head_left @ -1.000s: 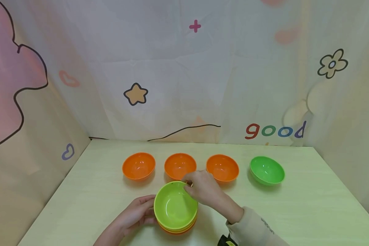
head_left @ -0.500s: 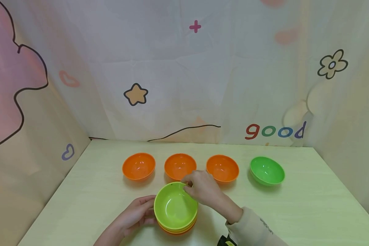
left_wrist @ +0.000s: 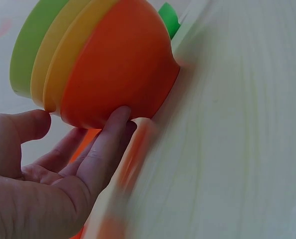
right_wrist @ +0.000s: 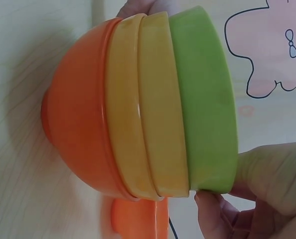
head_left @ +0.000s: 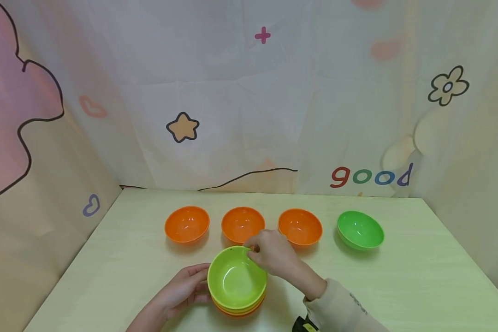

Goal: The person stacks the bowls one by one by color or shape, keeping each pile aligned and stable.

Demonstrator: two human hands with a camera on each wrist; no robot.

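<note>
A stack of bowls stands on the table near the front. A light green bowl (head_left: pixel 235 279) tops it, over two yellow bowls (right_wrist: pixel 160 107) and an orange bowl (right_wrist: pixel 78 114) at the bottom. My right hand (head_left: pixel 274 251) pinches the light green bowl's far right rim, thumb inside and fingers outside. At the stack's left side, my left hand (head_left: pixel 186 287) holds it: in the left wrist view the thumb tip is at the yellow and orange rims, and the fingers lie along the orange bowl's underside. The light green bowl sits nested in the upper yellow one.
Behind the stack, three separate orange bowls (head_left: pixel 187 225) stand in a row on the pale table (head_left: pixel 108 276). A brighter green bowl (head_left: pixel 360 230) ends the row at the right, slightly tilted. A printed cloth (head_left: pixel 232 92) hangs behind and around the table.
</note>
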